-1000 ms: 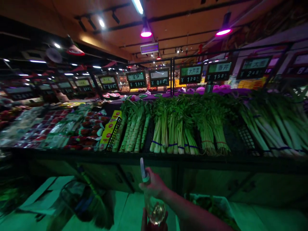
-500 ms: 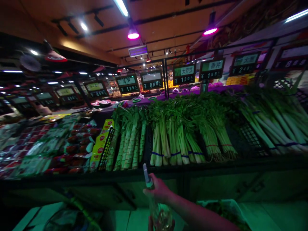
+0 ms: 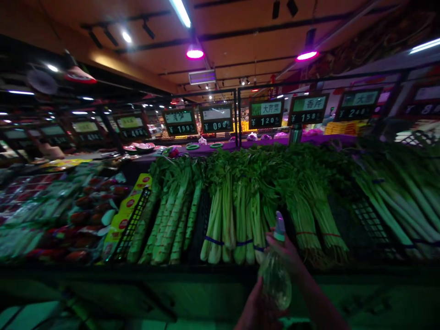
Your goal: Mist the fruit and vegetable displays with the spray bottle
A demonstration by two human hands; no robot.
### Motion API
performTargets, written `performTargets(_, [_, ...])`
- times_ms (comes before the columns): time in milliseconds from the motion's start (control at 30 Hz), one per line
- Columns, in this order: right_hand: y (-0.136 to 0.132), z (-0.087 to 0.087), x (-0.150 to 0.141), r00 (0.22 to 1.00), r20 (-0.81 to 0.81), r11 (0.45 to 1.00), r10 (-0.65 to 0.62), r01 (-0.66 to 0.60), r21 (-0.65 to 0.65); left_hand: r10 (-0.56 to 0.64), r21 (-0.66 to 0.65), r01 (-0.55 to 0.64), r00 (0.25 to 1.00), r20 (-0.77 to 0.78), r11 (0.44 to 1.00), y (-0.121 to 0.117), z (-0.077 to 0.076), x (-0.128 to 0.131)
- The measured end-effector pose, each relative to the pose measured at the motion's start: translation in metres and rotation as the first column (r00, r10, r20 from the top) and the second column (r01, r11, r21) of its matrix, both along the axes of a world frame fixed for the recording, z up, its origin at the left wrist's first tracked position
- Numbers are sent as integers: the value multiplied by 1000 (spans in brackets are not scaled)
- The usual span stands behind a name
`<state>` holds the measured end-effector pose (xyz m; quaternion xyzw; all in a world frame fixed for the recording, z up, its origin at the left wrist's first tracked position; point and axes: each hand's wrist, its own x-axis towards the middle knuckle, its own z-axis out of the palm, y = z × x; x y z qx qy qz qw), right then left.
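Red packed food is seen far left. The spray bottle's bottom is cupped by the left hand; its neck is squeezed by the right hand, before tied celery bunches.

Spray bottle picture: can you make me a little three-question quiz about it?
1. True or false: the right hand grips the spray bottle at its neck.
2. What lies just beyond the bottle: A celery bunches, B oranges, C bread?
3. Where is the left hand?

Key: 1 true. 2 A. 3 low down, beside the bottle's base; whether its fingers touch the bottle cannot be told.
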<state>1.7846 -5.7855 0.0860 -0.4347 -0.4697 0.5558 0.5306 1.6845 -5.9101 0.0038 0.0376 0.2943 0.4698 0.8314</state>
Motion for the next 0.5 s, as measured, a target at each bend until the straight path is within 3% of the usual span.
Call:
performTargets(133, [13,-1,17,999,-44,996,29,-32,-78,4,154,-3,1000,-10,988,10,-24,3])
performTargets(267, [24,4,0,990,33,988,138,-140,65,110,278,-99,994,-23,955,23,-38,-11])
performTargets(500, [19,32,-78,880,323,865,348,-434,251,198,360,-200,979,44,911,25,-27,-54])
